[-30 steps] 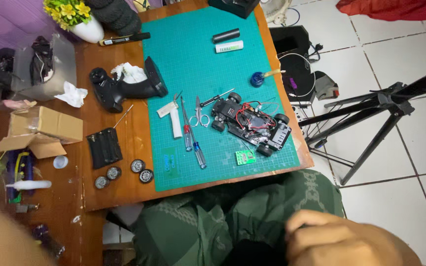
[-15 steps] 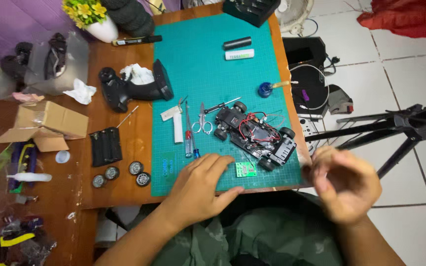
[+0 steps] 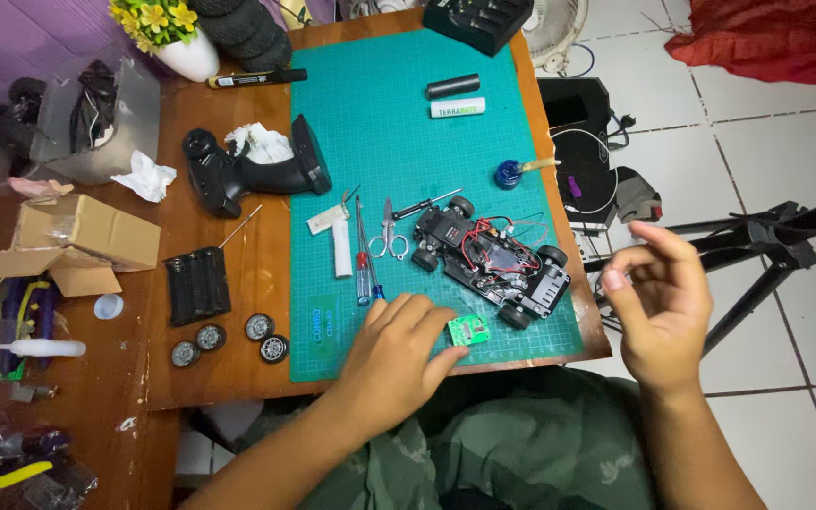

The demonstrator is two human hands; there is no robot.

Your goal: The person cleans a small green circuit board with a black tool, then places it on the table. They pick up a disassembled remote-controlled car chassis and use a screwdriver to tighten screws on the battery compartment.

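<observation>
Since half a second ago, the left hand (image 3: 394,354) has slid a little to the right across the green cutting mat (image 3: 399,142), so that its fingertips now meet the small green circuit board (image 3: 468,330). The right hand (image 3: 658,312) has risen and now hangs in the air off the right edge of the wooden table (image 3: 238,368).

That board lies flat near the mat's front edge, just in front of the stripped RC car chassis (image 3: 493,260), close to its front wheel but apart from it. The left hand rests palm down with fingers spread. Its index finger and thumb touch the board's left side, but nothing is pinched or lifted. The right hand is empty, with fingers loosely curled and thumb near the index finger (a relaxed half-pinch, holding nothing).

As I judge it, the work in hand is getting hold of the circuit board, with contact made but no grip closed. Lifting so thin a piece off a flat mat would call for nails or fingertips under one edge, or a slide to the mat's rim, with care not to snag the chassis's red wires.

Left of the hand lie two screwdrivers (image 3: 363,264), small scissors (image 3: 389,236) and four loose wheels (image 3: 259,327).
</observation>
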